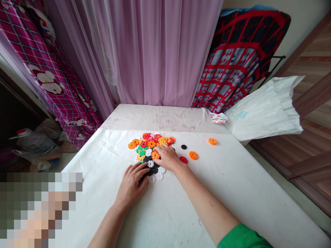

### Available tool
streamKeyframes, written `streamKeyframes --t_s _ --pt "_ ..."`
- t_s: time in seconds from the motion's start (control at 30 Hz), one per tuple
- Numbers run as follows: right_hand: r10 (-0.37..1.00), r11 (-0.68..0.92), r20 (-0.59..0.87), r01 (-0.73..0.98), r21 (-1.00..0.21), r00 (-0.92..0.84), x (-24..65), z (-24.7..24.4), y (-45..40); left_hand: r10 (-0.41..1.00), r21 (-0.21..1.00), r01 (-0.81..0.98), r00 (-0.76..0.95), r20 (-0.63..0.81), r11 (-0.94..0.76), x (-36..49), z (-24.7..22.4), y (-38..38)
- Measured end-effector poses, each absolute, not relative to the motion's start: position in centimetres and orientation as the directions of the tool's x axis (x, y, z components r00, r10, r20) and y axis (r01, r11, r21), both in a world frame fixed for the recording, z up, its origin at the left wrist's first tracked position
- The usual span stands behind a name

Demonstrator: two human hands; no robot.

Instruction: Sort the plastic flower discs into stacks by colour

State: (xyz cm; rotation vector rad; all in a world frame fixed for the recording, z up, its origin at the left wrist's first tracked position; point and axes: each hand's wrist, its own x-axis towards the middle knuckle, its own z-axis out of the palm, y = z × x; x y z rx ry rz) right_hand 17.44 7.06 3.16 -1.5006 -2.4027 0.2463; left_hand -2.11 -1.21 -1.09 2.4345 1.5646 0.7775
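A pile of flower-shaped plastic discs in red, orange, white, green and black lies on the white-covered table. My left hand rests palm down at the pile's near left edge, fingers stretched over black discs and close to a white disc. On the pile's right side my right hand lies with thumb and forefinger apart around an orange disc. Its other fingertips are hidden, and I see no disc lifted.
Loose discs lie right of the pile: a red disc, a black disc and two orange ones. A white bag stands at the table's right edge beside a small patterned packet. A purple curtain hangs behind. Pixelation covers the lower left corner.
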Motion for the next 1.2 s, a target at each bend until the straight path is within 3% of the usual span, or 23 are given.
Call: streamKeyframes --t_s 0.27,0.43,0.5,1.03,1.2 --pt "0.934 0.326 0.321 0.746 -0.58 -0.159 23.0 2.0 6.4 0.889 0.403 0.805 0.314 0.335 -0.436 -2.1 -1.0 -1.2" --pt "0.877 0.001 0.331 0.687 -0.727 0.349 32.0 0.1 4.8 0.87 0.38 0.802 0.324 0.372 -0.461 -2.4 -1.3 -1.1" --pt "0.851 -0.079 0.292 0.657 -0.75 0.436 34.0 -0.8 4.3 0.866 0.367 0.805 0.331 0.374 -0.466 -2.5 -1.5 -1.0" --pt "0.901 0.042 0.368 0.8 -0.599 0.228 32.7 -2.5 5.1 0.844 0.321 0.806 0.364 0.393 -0.497 -2.8 -1.8 -0.8" --pt "0.882 0.049 0.366 0.716 -0.696 0.296 32.8 -3.0 5.1 0.844 0.334 0.801 0.357 0.4 -0.497 -2.8 -1.8 -0.7"
